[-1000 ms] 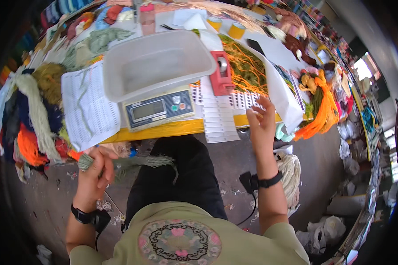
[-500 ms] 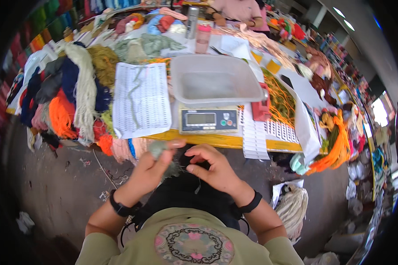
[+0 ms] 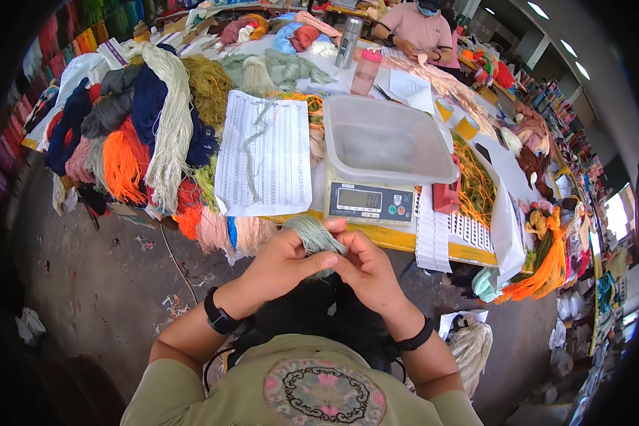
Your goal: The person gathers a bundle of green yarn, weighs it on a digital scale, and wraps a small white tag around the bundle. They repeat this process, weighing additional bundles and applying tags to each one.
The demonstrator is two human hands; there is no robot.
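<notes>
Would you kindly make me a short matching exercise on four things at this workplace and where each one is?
Things:
1. Tub
2. Yarn bundle
3. Printed sheet
4. Red dispenser

Places:
A. Beneath a loose green strand
B. On top of the scale
C. Just right of the scale, at the table's near side
D. Between the left hand and the right hand

Pairs: 1-B, 2-D, 3-A, 4-C
</notes>
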